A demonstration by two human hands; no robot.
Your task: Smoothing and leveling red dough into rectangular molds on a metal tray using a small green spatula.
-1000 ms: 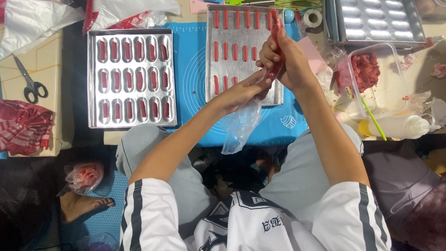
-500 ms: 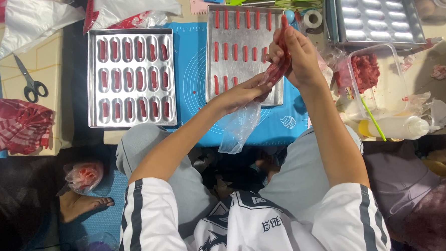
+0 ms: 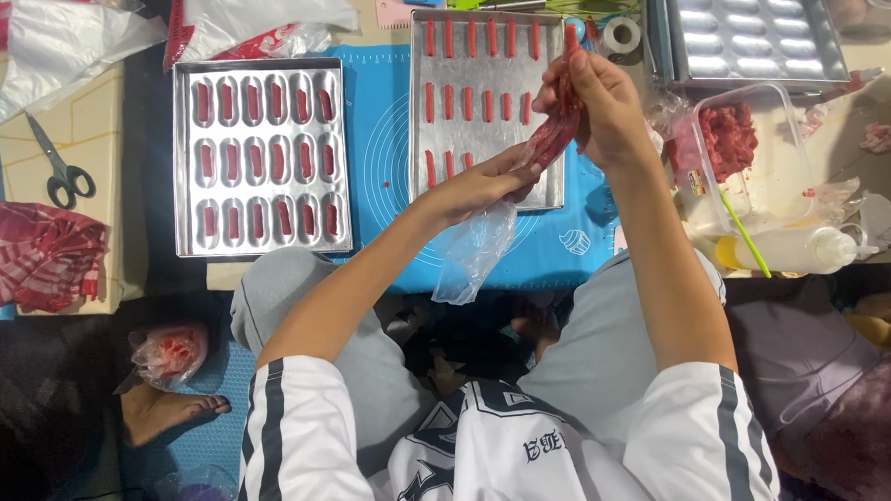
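Low in the middle of the frame, above the person's lap, a clear plastic bag (image 3: 476, 254) hangs limp from the left hand (image 3: 483, 184), whose fingers pinch its upper end. Just above, the right hand (image 3: 600, 108) is clenched around the red-filled piping bag (image 3: 558, 125); since a second ago it has risen slightly, drawing the filled part up and taut over the right edge of the flat tray (image 3: 553, 186), where rows of red strips (image 3: 467, 101) lie. The emptied tail looks longer now, so the paste seems crowded towards one end. At the left, the mould tray (image 3: 263, 243) has every slot filled.
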